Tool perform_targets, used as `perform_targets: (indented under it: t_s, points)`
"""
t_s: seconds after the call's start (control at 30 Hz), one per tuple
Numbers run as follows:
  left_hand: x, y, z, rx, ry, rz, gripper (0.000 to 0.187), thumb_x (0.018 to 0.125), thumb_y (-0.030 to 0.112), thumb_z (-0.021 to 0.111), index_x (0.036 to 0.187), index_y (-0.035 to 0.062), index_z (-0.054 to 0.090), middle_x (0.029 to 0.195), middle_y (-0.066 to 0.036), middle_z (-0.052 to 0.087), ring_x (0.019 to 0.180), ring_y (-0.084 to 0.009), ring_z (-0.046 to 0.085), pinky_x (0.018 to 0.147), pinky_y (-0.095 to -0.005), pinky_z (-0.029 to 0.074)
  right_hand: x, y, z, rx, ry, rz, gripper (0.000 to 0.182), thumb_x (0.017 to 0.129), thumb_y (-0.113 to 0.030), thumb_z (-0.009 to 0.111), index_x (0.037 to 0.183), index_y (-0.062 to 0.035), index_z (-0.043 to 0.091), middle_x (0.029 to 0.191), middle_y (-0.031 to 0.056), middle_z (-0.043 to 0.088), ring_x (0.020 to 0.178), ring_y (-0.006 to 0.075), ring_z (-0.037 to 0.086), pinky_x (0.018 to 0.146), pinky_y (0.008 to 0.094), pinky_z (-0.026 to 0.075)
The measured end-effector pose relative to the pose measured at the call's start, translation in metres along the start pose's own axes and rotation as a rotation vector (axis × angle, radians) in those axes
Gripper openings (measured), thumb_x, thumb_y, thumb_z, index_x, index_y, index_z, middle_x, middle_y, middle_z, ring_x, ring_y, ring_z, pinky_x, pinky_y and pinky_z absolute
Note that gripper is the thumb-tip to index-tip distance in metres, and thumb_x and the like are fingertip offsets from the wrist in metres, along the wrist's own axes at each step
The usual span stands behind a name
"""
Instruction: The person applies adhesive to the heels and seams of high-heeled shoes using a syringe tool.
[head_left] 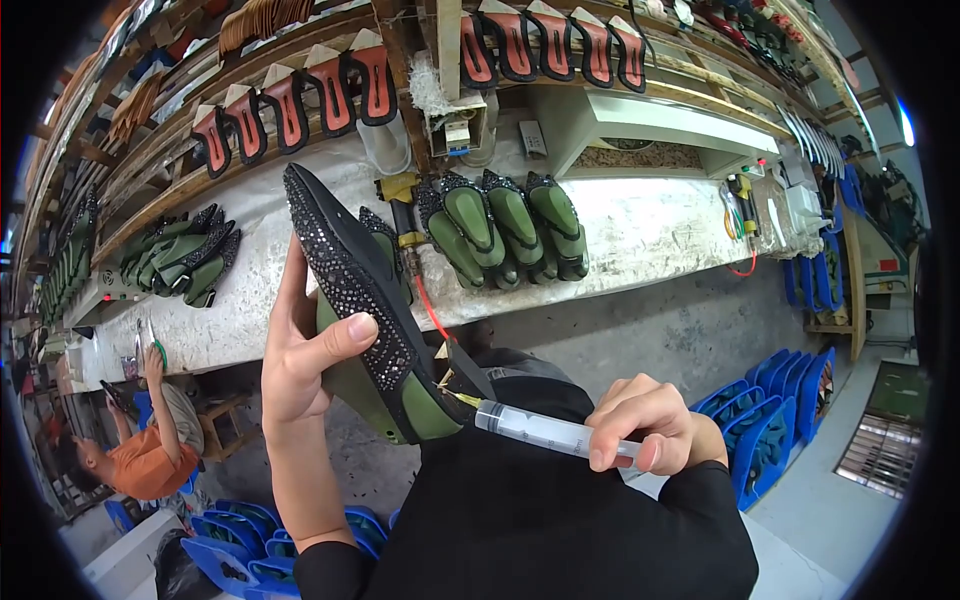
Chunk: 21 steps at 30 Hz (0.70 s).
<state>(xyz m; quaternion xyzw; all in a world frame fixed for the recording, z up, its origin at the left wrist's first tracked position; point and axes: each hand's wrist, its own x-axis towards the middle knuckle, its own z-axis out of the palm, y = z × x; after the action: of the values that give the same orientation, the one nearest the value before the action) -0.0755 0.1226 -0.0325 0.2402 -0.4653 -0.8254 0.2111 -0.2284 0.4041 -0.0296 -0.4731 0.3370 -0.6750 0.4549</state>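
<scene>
My left hand (295, 365) grips a black shoe (350, 270) studded with shiny stones, its thumb pressed on the studded side. A green shoe last (430, 408) fills the shoe, which is tilted with its toe up and away from me. In my right hand (645, 425) is a clear plastic syringe (540, 430), fingers wrapped round its plunger end. The syringe's thin tip meets the gap at the shoe's heel end, where a pale edge shows. Whether fluid is coming out I cannot make out.
Several green lasts with studded black uppers (510, 225) stand on the white bench (650, 225), more (185, 255) to the left. A rack above carries red-lined straps (375, 85). Blue bins (770, 430) stand right. At far left a person in an orange top (155, 460) holds scissors.
</scene>
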Motion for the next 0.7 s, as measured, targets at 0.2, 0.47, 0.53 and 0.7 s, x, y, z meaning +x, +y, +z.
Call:
perform_targets:
  t_s: [0.2, 0.47, 0.53, 0.7]
  points:
    - [0.009, 0.014, -0.017, 0.045, -0.028, -0.016, 0.101, 0.071, -0.009, 0.073, 0.16, 0.0098, 0.029, 0.119, -0.017, 0.068, 0.091, -0.0228, 0.068, 0.08, -0.03, 0.054, 0.015, 0.006, 0.006, 0.042, 0.005, 0.066, 0.026, 0.099, -0.015, 0.059, 0.108, 0.0083, 0.065, 0.089, 0.0154, 0.07, 0.051, 0.0177, 0.052, 0.048, 0.0274, 0.039]
    - [0.08, -0.004, -0.138, 0.476, 0.128, -0.266, 0.105, 0.074, 0.002, 0.08, 0.161, 0.0063, 0.022, 0.116, -0.02, 0.069, 0.092, -0.025, 0.068, 0.079, -0.0345, 0.057, 0.027, 0.027, 0.004, 0.315, 0.388, 0.11, 0.053, 0.1, -0.052, 0.058, 0.113, -0.0006, 0.063, 0.073, 0.0146, 0.064, 0.054, 0.0171, 0.055, 0.046, 0.0259, 0.043]
    - [0.114, -0.048, -0.199, 0.579, 0.195, -0.354, 0.107, 0.074, 0.005, 0.082, 0.161, 0.0049, 0.021, 0.116, -0.021, 0.069, 0.094, -0.026, 0.069, 0.079, -0.0358, 0.057, 0.036, 0.035, 0.002, 0.384, 0.461, 0.031, 0.055, 0.101, -0.054, 0.055, 0.116, -0.002, 0.06, 0.073, 0.0152, 0.064, 0.054, 0.0171, 0.054, 0.045, 0.0264, 0.044]
    - [0.174, -0.179, -0.308, 1.072, 0.245, -0.504, 0.121, 0.068, 0.029, 0.089, 0.162, 0.0059, 0.015, 0.12, -0.027, 0.066, 0.094, -0.033, 0.069, 0.081, -0.0397, 0.057, 0.071, 0.062, 0.019, 0.317, 0.606, -0.012, 0.057, 0.102, -0.056, 0.051, 0.123, -0.0032, 0.055, 0.075, 0.0161, 0.063, 0.053, 0.0165, 0.052, 0.045, 0.0266, 0.044]
